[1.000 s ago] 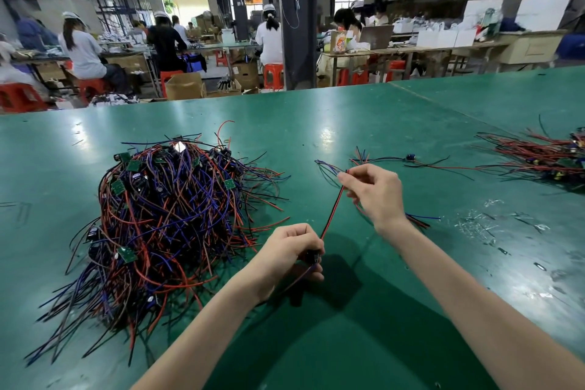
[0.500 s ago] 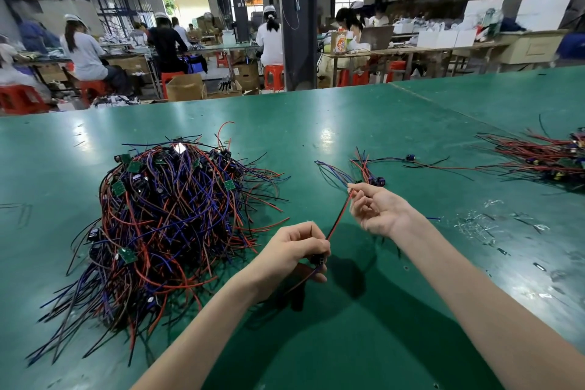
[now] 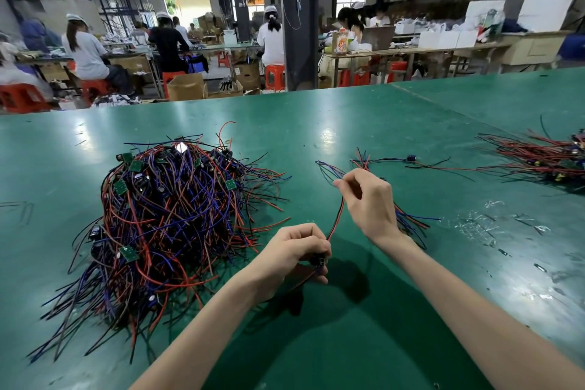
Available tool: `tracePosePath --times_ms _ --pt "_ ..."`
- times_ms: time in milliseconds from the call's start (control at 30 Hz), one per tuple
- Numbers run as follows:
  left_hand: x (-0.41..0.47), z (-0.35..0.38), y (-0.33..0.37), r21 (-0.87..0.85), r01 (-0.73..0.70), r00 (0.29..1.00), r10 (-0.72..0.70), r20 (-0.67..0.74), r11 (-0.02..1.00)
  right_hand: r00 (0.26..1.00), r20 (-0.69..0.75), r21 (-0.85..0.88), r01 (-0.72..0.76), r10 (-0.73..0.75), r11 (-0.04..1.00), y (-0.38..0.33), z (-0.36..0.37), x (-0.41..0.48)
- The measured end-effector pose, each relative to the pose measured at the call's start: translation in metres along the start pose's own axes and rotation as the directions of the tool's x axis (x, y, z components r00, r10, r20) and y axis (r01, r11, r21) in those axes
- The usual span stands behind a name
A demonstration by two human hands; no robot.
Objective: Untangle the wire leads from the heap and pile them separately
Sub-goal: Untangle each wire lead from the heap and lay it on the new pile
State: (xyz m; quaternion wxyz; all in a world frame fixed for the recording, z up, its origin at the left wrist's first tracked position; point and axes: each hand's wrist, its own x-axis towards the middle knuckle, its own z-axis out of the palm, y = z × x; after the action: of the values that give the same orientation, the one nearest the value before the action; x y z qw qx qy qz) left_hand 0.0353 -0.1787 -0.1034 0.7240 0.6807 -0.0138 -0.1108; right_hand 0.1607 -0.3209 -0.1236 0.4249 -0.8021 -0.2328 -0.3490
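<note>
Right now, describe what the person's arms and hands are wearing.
Nothing visible. The left hand and right hand are ungloved, with no rings seen; the left forearm and right forearm are bare to the frame edge, with no sleeve, watch or band in view.

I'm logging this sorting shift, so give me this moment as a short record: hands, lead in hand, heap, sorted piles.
left hand: grips the dark connector end of the red-and-black lead
right hand: pinches the same lead higher up
lead: stretched between both hands, above the green table
heap: tangled, left of the hands
small pile: loose leads lying beyond the right hand
far pile: at the table's right edge
</note>
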Motion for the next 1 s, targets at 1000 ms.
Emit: tracePosePath --times_ms 1000 --pt "-0.002 -0.002 0.004 -0.018 -0.023 0.999 0.023 0.030 1.000 0.997 0.043 -0.052 0.065 -0.063 0.997 -0.001 0.001 0.000"
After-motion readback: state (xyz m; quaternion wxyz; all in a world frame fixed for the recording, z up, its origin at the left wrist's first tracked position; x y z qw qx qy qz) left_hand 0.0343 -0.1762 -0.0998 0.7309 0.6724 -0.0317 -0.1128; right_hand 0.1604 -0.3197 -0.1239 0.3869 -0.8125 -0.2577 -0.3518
